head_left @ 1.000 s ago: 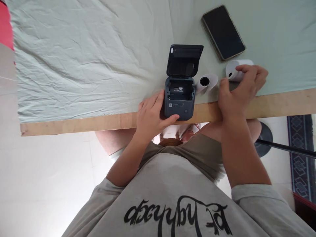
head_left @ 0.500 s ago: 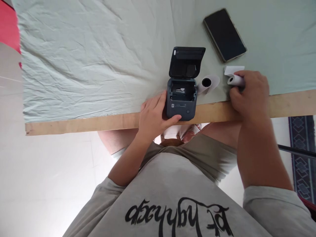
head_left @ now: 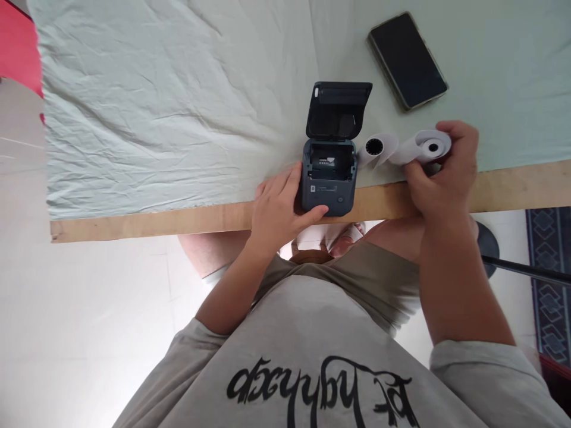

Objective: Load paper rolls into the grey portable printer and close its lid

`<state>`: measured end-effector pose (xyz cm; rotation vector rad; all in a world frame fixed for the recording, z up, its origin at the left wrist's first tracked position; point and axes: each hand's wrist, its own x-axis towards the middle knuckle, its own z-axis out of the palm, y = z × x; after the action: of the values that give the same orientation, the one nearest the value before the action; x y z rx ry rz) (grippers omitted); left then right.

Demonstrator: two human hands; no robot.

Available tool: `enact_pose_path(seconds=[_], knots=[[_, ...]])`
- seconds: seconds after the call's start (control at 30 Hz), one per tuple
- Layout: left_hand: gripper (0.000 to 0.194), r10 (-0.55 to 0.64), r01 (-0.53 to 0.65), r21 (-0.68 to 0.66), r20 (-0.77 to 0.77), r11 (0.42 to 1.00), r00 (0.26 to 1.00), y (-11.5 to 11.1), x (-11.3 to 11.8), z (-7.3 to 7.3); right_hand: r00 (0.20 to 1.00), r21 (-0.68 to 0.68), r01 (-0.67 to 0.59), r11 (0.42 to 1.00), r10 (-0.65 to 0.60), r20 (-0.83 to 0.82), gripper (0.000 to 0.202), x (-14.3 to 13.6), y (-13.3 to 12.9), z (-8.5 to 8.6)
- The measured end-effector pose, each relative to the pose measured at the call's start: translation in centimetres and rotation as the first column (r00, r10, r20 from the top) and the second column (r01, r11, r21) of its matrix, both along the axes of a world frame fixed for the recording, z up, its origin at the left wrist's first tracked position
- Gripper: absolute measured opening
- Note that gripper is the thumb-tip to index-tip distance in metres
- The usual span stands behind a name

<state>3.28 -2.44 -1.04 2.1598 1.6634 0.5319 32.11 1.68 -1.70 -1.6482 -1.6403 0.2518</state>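
Observation:
A dark grey portable printer [head_left: 322,199] rests by the table's front edge, its lid [head_left: 334,110] tipped up and back and its paper bay exposed. My left hand [head_left: 276,205] grips its left side, thumb along the front edge. In my right hand [head_left: 450,172] is a white paper roll [head_left: 419,148], pinched between thumb and fingers, with a loose end curling off toward the left. Between that roll and the printer stands another white roll [head_left: 368,158] with a black core, its paper end partly unwound.
A phone [head_left: 408,61] with a dark screen lies behind the rolls on the pale green cloth [head_left: 178,107]. A bare wooden strip [head_left: 151,222] runs along the table's front. A thin black pole [head_left: 526,270] with a round base stands at the right below the table.
My right hand has turned and brought the paper roll slightly left, so its end and core now face up and its paper hangs looser. My left hand stays on the printer.

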Motion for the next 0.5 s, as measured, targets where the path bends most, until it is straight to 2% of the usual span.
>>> enact_pose_path(seconds=[0.1, 0.27, 0.4, 0.5], knots=[[0.088, 0.001, -0.001, -0.001, -0.007, 1.0, 1.0, 0.0, 0.0, 0.0, 0.999, 0.014, -0.044, 0.999, 0.044, 0.015, 0.058, -0.2, -0.1, 0.5], [0.088, 0.002, -0.002, 0.007, -0.003, 1.0, 1.0, 0.0, 0.0, 0.0, 0.998, -0.073, 0.028, 0.997, -0.024, 0.063, 0.038, -0.4, 0.0, 0.4], [0.087, 0.008, -0.008, 0.015, 0.003, 1.0, 1.0, 0.0, 0.1, 0.0, 0.998, 0.03, -0.028, 0.999, 0.026, 0.052, 0.042, 0.2, 0.1, -0.3], [0.087, 0.014, -0.014, 0.01, 0.004, 1.0, 1.0, 0.0, 0.1, 0.1, 0.999, 0.022, -0.045, 0.999, 0.044, 0.029, 0.049, 0.7, -0.1, -0.7]])
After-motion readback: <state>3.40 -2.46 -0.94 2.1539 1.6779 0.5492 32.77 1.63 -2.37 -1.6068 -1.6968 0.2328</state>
